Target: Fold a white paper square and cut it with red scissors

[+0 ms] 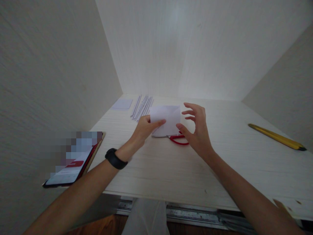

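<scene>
- Pale wood-grain walls on three sides; table in the same finish, metal rail beneath its front edge.
- Left hand: pinching the white sheet at its left side, thumb on top — probably to keep it steady. Black wristband behind.
- Right hand: wide, fingers curved, nothing gripped; thumb at the sheet's right edge, contact uncertain.
- Left: slim device with lit screen, in what looks like a dark-and-red cover; partly blurred out.
- Far right: yellow tool, dark-tipped, seemingly parked clear of the work.
- Sheet: mid-table, between the hands, over red-handled scissors — blades mostly hidden.
- Behind left hand: folded strips, side by side, perhaps kept grouped; flat white piece beyond.
- No box or tray seen.
</scene>
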Tool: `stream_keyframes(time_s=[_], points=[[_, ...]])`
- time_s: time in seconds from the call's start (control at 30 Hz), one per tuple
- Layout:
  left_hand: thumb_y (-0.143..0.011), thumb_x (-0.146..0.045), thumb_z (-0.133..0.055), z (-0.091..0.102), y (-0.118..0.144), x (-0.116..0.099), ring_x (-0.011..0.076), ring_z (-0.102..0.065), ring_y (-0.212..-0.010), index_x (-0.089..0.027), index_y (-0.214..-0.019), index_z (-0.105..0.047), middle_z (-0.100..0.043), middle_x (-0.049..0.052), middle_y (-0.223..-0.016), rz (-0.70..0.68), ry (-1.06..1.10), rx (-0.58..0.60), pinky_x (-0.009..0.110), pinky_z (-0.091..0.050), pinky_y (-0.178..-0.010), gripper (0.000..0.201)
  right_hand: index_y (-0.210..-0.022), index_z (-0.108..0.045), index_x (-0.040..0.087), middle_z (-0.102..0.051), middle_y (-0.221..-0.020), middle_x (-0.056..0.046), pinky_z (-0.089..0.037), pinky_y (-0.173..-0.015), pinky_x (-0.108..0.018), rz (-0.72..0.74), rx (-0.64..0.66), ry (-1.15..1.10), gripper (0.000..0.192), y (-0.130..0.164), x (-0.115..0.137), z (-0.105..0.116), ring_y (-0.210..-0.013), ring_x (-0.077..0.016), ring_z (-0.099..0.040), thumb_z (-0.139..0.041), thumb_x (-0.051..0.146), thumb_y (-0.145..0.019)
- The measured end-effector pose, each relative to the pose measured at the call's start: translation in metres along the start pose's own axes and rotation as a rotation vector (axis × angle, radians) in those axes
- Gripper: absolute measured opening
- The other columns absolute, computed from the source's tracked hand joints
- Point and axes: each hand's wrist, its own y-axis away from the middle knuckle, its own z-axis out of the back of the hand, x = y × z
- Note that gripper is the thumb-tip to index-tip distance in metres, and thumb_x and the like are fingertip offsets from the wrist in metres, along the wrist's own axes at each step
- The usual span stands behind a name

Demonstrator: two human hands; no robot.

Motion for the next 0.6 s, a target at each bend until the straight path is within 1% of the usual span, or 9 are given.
stream_keyframes(time_s=[0.07,0.13,0.33,0.47,0.6], points=[[-0.060,-0.039,-0.080,-0.0002,0.0008,-0.0004,0.0194,-0.066,-0.081,-0.011,-0.091,-0.071,-0.073,0.011,-0.093,0.010,-0.001,0.006,0.031,-0.050,-0.074,0.043,-0.132,-0.040,0.029,-0.043,-0.129,-0.011,-0.050,-0.087,-0.042,0.024,0.041,0.015,0.051,-0.0003,0.0012,0.0019,-0.109,-0.0232,-0.053,-0.059,0.033,-0.085],[-0.060,-0.039,-0.080,-0.0006,0.0013,-0.0007,0.0195,-0.066,-0.081,-0.011,-0.092,-0.071,-0.073,0.011,-0.094,0.020,-0.012,0.008,0.031,-0.051,-0.074,0.043,-0.135,-0.040,0.030,-0.044,-0.131,-0.011,-0.050,-0.089,-0.043,0.026,0.063,0.028,0.049,-0.0004,0.0014,0.0029,-0.112,-0.0237,-0.052,-0.054,0.034,-0.088],[-0.060,-0.038,-0.079,0.0004,0.0005,-0.0002,0.0192,-0.066,-0.080,-0.011,-0.091,-0.072,-0.073,0.011,-0.093,0.045,-0.079,-0.009,0.029,-0.050,-0.071,0.041,-0.130,-0.049,0.028,-0.046,-0.130,-0.012,-0.047,-0.095,-0.045,0.062,0.068,0.126,0.043,-0.0008,0.0006,0.0034,-0.122,-0.0260,-0.045,-0.055,0.029,-0.087],[-0.061,-0.038,-0.078,0.0020,-0.0012,0.0009,0.0188,-0.066,-0.076,-0.011,-0.089,-0.072,-0.073,0.010,-0.090,0.054,-0.122,-0.007,0.029,-0.050,-0.068,0.040,-0.127,-0.052,0.025,-0.046,-0.130,-0.014,-0.044,-0.098,-0.046,0.112,0.044,0.225,0.041,-0.0014,-0.0004,0.0045,-0.119,-0.0260,-0.047,-0.055,0.024,-0.086],[-0.063,-0.039,-0.076,0.0039,-0.0034,0.0041,0.0191,-0.065,-0.072,-0.011,-0.088,-0.072,-0.073,0.010,-0.087,0.026,-0.206,-0.001,0.029,-0.050,-0.065,0.038,-0.119,-0.057,0.022,-0.051,-0.123,-0.014,-0.045,-0.093,-0.045,0.143,0.027,0.296,0.032,-0.0015,-0.0058,0.0050,-0.111,-0.0254,-0.051,-0.055,0.023,-0.087]])
